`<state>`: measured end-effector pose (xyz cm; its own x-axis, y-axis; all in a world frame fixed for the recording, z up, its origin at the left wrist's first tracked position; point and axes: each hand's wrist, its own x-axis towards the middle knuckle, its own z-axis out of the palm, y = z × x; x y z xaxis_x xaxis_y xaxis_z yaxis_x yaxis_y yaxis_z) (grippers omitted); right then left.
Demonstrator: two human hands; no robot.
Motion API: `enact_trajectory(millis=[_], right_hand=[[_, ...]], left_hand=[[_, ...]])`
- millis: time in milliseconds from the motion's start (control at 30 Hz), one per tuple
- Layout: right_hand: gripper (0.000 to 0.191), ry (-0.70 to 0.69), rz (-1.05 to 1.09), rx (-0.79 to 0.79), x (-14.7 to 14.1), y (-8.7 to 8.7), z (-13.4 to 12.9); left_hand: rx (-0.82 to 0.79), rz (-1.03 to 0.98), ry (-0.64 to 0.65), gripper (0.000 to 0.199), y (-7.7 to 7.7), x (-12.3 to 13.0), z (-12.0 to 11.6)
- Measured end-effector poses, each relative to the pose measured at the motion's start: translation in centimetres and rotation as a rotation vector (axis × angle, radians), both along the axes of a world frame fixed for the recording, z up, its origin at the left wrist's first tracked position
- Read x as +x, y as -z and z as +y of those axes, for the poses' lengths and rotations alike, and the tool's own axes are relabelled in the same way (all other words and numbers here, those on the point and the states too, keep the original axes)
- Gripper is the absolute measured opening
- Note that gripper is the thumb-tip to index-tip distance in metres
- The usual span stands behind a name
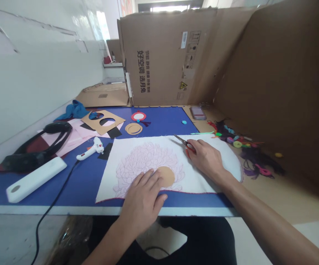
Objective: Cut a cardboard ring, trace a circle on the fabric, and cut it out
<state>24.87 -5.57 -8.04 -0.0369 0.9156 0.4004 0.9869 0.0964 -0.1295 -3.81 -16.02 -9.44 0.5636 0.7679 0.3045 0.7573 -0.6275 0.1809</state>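
Note:
A white cloth (154, 147) printed with a large pale pink flower lies flat at the table's front, its near edge trimmed in red. My left hand (145, 191) rests palm down on it, fingers stretched out and reaching the edge of a round tan cardboard disc (167, 177). The disc lies over the lower right of the flower. My right hand (206, 157) is closed around the red handles of scissors (182, 140), whose blades point to the upper left above the cloth's far edge. My fingers partly hide the handles.
Left are a white glue gun (91, 150), a long white case (36, 179), black headphones (38, 145) and a cardboard piece with holes (103, 122). Cardboard rings (133, 128) and a red-rimmed round piece (138, 116) lie behind. Coloured trimmings (237, 143) lie right, beside tall cardboard walls (167, 59).

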Motion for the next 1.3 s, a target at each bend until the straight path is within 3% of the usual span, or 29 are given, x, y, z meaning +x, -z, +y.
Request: enact_trajectory(millis=[1300], right_hand=[[0.024,-0.011,0.007,0.01,-0.02,-0.05,-0.03]], left_hand=[[0.011,-0.006,0.045,0.041,-0.23,-0.02,0.03]])
